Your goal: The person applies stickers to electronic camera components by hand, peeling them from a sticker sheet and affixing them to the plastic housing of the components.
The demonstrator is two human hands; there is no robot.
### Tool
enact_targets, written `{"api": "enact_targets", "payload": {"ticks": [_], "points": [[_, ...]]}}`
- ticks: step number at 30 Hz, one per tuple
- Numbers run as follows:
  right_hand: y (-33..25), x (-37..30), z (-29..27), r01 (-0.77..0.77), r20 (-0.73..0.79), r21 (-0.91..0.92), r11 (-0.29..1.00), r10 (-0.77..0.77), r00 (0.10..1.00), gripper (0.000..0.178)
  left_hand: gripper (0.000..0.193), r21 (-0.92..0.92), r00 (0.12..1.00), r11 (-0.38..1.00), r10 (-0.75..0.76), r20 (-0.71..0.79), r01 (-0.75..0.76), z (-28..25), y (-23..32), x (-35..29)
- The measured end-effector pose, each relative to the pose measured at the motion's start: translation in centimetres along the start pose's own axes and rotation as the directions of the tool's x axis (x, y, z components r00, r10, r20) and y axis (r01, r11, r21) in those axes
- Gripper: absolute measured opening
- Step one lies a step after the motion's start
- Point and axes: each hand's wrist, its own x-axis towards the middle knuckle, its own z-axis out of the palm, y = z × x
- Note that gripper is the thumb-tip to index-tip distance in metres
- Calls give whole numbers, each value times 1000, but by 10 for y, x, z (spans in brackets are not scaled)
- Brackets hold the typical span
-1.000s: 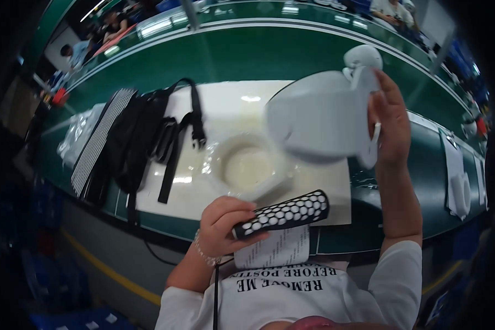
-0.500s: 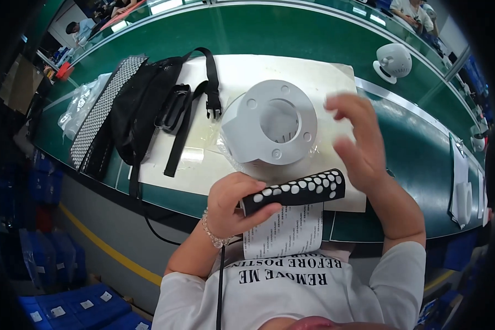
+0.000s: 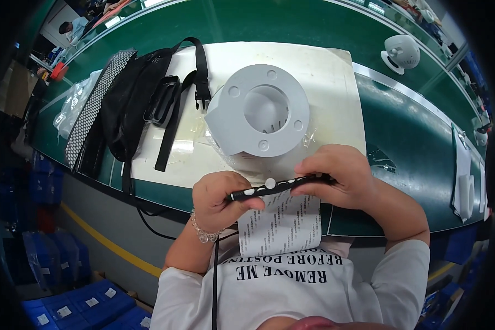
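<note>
Between my hands is a folded sheet of round adhesive pads (image 3: 283,187), black on top with white dots. Its white printed backing (image 3: 280,225) hangs toward my shirt. My left hand (image 3: 220,198) pinches the left end between thumb and fingers. The right end is gripped by my right hand (image 3: 338,176). One white round pad (image 3: 270,183) stands up from the folded edge. Just beyond lies a white ring-shaped device base (image 3: 300,104) with shallow round recesses and a large central hole, resting on clear plastic wrap.
A pale board (image 3: 335,71) covers part of the green tabletop (image 3: 401,137). To the left lie a black strapped bag (image 3: 129,110) and a crumpled clear plastic bag (image 3: 74,110). A small white device (image 3: 401,53) stands far right. Blue bins (image 3: 88,302) sit below left.
My right hand has come down and left to grip the sheet's right end. The sheet has tilted so its edge faces up, and one pad now sticks out from it.
</note>
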Motion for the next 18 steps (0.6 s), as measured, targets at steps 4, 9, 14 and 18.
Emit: {"api": "enact_targets", "payload": {"ticks": [4,9,14,18], "points": [[7,-3,3,-22,10,115,993,21,1000,26,36,-17,1000,1000,0,-2,0,-3,-2,0],[4,6,1,203,-51,-67,977,-207,977,24,45,166,999,986,27,35,-32,-8,0,-2],[-10,4,10,107,-23,14,994,-107,994,43,47,215,992,968,125,35,-129,-2,0,1],[-10,4,14,272,-34,-19,962,-273,962,51,46,216,985,961,169,28,-171,-3,-2,1]]}}
